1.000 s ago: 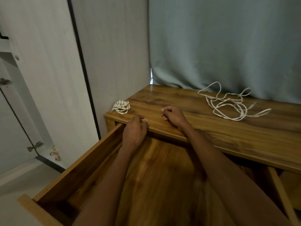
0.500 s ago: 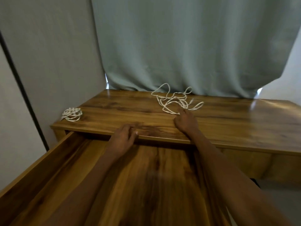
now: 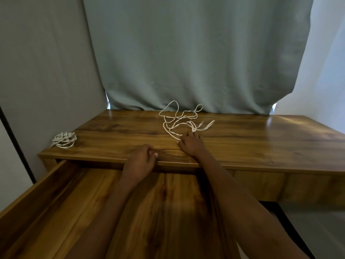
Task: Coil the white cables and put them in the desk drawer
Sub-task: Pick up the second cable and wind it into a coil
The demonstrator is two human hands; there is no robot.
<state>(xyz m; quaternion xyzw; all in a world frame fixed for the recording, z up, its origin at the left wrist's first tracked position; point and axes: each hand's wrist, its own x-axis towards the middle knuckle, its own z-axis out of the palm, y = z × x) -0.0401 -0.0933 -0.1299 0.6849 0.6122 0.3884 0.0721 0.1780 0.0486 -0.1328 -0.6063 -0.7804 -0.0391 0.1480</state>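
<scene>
**Right hand at loose cable; drawer open**

I see the right hand [image 3: 192, 143] lying palm down at centre frame on the desk top [image 3: 261, 143], fingers extended and nearly flat. Its fingertips touch the near strands of the loose white cable [image 3: 179, 124]. I cannot tell whether any strand is pinched; the fingertips cover the contact point.

The left hand [image 3: 140, 161] sits just left of centre at the desk's front edge, fingers loosely curled, holding nothing I can make out. The underside of its fingers is hidden.

The loose cable sprawls in open loops from the right fingertips toward the grey-green curtain [image 3: 196, 53] in the upper frame. Its ends are thin and hard to separate.

A coiled white cable [image 3: 64, 140] lies at mid left, near the desk's left corner, well apart from both hands.

The open drawer [image 3: 46, 193] fills the lower left; its front is cut off by the frame, and both forearms cover much of its floor.
</scene>
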